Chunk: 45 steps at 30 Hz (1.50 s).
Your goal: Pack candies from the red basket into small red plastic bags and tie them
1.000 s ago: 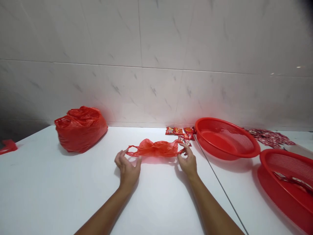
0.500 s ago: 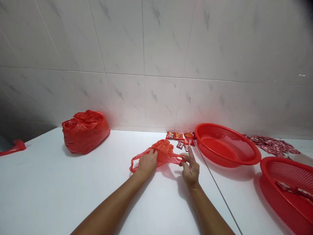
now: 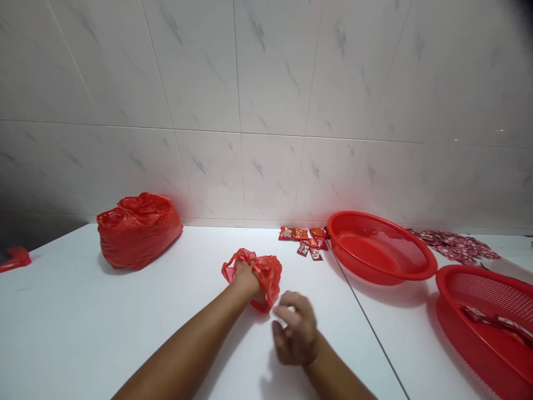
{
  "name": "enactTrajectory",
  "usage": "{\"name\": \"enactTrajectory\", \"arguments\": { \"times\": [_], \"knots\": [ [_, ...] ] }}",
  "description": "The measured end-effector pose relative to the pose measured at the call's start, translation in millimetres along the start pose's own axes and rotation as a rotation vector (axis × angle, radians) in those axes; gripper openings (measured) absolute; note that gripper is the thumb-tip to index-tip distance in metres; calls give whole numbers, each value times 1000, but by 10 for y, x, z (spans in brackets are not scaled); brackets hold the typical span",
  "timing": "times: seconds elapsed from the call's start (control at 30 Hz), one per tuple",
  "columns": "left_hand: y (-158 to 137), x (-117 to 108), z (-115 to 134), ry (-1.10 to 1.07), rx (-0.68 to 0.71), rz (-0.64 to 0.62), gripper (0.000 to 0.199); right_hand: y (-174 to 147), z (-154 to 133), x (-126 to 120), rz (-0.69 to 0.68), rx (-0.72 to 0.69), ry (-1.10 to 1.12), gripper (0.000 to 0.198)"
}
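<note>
A small red plastic carrier bag (image 3: 271, 275) is bunched up on the white table. My left hand (image 3: 246, 280) reaches into its mouth and grips the plastic, which folds around the wrist and hides most of the fingertips. Just right of and nearer than the bag, my right hand (image 3: 295, 330) is raised over the table. Its fingers are curled but apart, slightly blurred, with nothing in them. Beyond the hands, several small red snack packets (image 3: 300, 234) lie by the wall, with two small dark sachets (image 3: 316, 254) in front of them.
A full red plastic bag (image 3: 139, 236) stands at the back left. On the right are a red plastic basket (image 3: 375, 272) and a nearer one (image 3: 466, 328) with packets inside. Behind them lies a pile of dark red-and-white packets (image 3: 462, 247). A tiled wall (image 3: 270, 178) closes off the back.
My right hand has let go of the bag's handle and come back toward me. The bag, stretched between both hands before, is now bunched around my left hand, a little further left.
</note>
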<state>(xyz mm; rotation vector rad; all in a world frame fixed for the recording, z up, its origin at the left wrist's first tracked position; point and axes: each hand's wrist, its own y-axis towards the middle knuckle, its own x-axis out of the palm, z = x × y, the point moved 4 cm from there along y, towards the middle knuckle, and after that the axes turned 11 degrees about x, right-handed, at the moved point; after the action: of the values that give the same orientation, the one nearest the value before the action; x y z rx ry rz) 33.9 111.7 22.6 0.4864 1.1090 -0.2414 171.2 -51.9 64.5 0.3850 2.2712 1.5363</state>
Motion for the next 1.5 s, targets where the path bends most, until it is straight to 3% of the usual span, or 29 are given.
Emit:
{"name": "enactTrajectory", "arguments": {
  "times": [0.1,0.17,0.23,0.33,0.43,0.53,0.67,0.73,0.9,1.03,1.2,1.3,1.37,1.5],
  "knots": [
    [-24,127,104,29,9,-83,37,-20,-267,354,-172,-80,74,5],
    [-56,161,129,53,19,-151,41,-16,-267,482,-184,-74,46,21],
    [-101,152,128,81,37,-233,40,-14,-134,537,-209,19,-58,27],
    [-213,64,158,110,89,-362,52,-47,219,534,-366,343,-266,21],
    [-391,-84,300,133,189,-491,88,-123,555,425,-563,751,-401,14],
    [-594,-233,471,155,242,-607,106,-171,744,257,-711,988,-499,52],
    [-781,-348,566,125,235,-608,91,-278,907,119,-993,1156,-464,131],
    [-845,-360,567,149,288,-559,78,-342,973,97,-1117,1180,-437,145],
    [-1036,-361,532,284,405,-461,67,-422,1070,116,-1253,1157,-475,151],
    [-1165,-405,497,313,438,-324,55,-421,1070,139,-1303,1147,-487,155],
    [-1275,-323,235,241,399,-209,90,-421,1050,127,-1312,1114,-489,155],
    [-1348,-212,54,198,445,-160,85,-395,988,101,-1278,1105,-460,151],
    [-1386,-161,-28,191,475,-117,78,-322,915,89,-1185,1079,-438,138],
    [-1420,-139,-88,185,493,-23,74,-117,769,82,-835,994,-479,82]
  ]
}}
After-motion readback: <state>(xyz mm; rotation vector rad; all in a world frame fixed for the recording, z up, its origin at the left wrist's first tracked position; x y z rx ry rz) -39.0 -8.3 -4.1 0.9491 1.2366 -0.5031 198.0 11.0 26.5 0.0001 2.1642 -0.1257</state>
